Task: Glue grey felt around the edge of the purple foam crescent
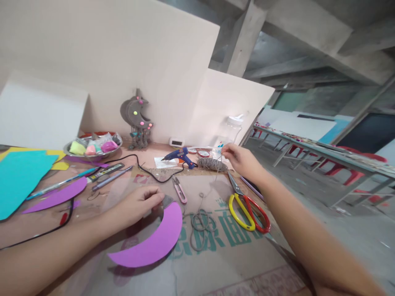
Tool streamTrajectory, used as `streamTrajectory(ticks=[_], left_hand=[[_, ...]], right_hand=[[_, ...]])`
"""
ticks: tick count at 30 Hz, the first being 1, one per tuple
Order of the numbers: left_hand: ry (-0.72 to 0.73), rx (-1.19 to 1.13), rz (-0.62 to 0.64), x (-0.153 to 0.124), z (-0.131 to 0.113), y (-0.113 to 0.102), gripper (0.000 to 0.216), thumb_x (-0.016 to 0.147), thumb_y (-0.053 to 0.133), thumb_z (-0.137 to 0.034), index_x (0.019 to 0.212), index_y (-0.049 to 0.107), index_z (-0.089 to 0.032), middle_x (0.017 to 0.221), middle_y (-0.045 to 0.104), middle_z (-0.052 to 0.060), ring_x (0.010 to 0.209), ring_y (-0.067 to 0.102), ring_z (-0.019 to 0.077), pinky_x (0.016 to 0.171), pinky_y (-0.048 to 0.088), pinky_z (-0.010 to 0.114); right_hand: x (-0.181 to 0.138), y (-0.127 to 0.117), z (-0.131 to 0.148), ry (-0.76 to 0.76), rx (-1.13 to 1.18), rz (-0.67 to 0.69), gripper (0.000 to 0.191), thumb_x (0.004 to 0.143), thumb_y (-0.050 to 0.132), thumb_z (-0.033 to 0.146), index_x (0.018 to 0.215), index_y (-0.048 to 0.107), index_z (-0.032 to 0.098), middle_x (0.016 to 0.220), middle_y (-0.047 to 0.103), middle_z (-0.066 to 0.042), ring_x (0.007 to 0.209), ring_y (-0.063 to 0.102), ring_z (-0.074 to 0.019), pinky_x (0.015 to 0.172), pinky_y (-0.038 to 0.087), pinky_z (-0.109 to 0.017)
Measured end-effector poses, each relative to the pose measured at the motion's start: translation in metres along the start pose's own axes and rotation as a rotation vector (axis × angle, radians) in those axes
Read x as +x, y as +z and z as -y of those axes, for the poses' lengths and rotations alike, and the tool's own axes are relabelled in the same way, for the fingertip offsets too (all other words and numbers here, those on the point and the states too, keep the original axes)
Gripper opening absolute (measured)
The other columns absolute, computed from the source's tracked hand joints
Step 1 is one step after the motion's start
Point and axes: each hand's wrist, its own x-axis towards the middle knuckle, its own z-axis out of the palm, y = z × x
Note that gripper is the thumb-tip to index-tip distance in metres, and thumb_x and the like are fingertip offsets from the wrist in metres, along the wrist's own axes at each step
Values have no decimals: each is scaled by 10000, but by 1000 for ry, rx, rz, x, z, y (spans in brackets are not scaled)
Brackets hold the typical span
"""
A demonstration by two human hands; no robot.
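My left hand (147,202) pinches the upper tip of a purple paper crescent (163,236), where a short stretch of grey yarn wrapping (167,201) shows. The rest of the crescent is bare and hangs just over the printed board. My right hand (237,159) is raised at the back right, its fingers closed on a strand of grey yarn. Below it lies a grey yarn bundle (212,164). Loose loops of yarn (202,232) rest on the board between the hands. Scissors with yellow and red handles (249,211) lie by my right forearm, and pink thread snips (179,190) beyond the crescent.
A blue glue gun (182,155) with a black cord sits at the back. Behind stands a decorated grey moon (135,113) near a bowl (92,154) of coloured clay packets. Teal paper (26,176) and pens lie left. A clear bottle (233,129) stands back right.
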Motion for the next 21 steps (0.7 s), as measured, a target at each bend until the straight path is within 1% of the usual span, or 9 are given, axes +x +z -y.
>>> streamTrajectory(ticks=[3, 6, 8, 10, 12, 13, 15, 17, 21], left_hand=[[-1, 6, 8, 0, -1, 0, 316, 852, 402, -394, 613, 437, -191, 611, 555, -19, 563, 505, 127, 539, 378, 239], [30, 3, 11, 0, -3, -1, 315, 859, 400, -385, 618, 449, -189, 625, 570, -12, 601, 528, 132, 585, 407, 239], [48, 1, 16, 0, -5, -1, 317, 861, 401, -382, 617, 455, -187, 626, 575, -9, 617, 536, 133, 607, 417, 238], [46, 3, 18, 0, -5, -1, 314, 860, 407, -375, 613, 456, -187, 622, 580, -8, 613, 535, 133, 605, 419, 238], [27, 3, 10, -1, -3, 0, 315, 857, 408, -373, 606, 451, -189, 610, 578, -8, 587, 524, 132, 578, 413, 239], [24, 0, 7, 0, -2, 0, 315, 856, 408, -374, 605, 450, -189, 608, 575, -8, 579, 520, 132, 566, 409, 239], [25, -11, 8, 0, 0, 0, 317, 852, 409, -378, 602, 449, -189, 603, 563, -7, 570, 513, 133, 545, 402, 239], [24, -23, 11, 0, -1, 0, 313, 845, 415, -385, 603, 447, -189, 598, 548, -7, 567, 505, 134, 530, 393, 237], [15, -33, 8, 0, -4, 0, 307, 829, 425, -400, 604, 433, -191, 594, 530, -8, 566, 489, 135, 516, 379, 234]], right_hand=[[-2, -13, 10, -6, 53, -190, 74, 841, 484, 196, 857, 556, 187, 747, 601, -13, 680, 548, -144, 652, 397, -259], [-8, -26, 27, -48, 296, -315, 42, 859, 505, 210, 866, 545, 200, 721, 569, 5, 681, 559, -135, 674, 431, -270], [-13, -34, 41, -114, 534, -231, 69, 883, 498, 236, 919, 547, 203, 742, 586, 3, 689, 581, -130, 691, 460, -276], [-16, -40, 50, -185, 638, 60, 167, 912, 456, 260, 1019, 566, 194, 841, 639, -22, 667, 599, -117, 701, 481, -281], [-16, -36, 48, -207, 535, 367, 271, 933, 402, 269, 1125, 577, 193, 921, 670, -38, 658, 612, -112, 730, 489, -287], [-15, -30, 41, -190, 426, 464, 303, 934, 388, 264, 1164, 576, 202, 915, 683, -32, 681, 623, -120, 753, 488, -290], [-13, -10, 19, -98, 124, 440, 328, 918, 401, 222, 1185, 590, 232, 879, 707, -30, 849, 640, -168, 822, 464, -296], [-11, 16, -9, 39, -144, 337, 366, 869, 446, 157, 1199, 589, 226, 1109, 671, -74, 1018, 611, -224, 870, 443, -319], [-4, 58, -50, 84, -196, 298, 591, 806, 518, 127, 1383, 386, 129, 1380, 460, -181, 1167, 531, -286, 935, 415, -367]])
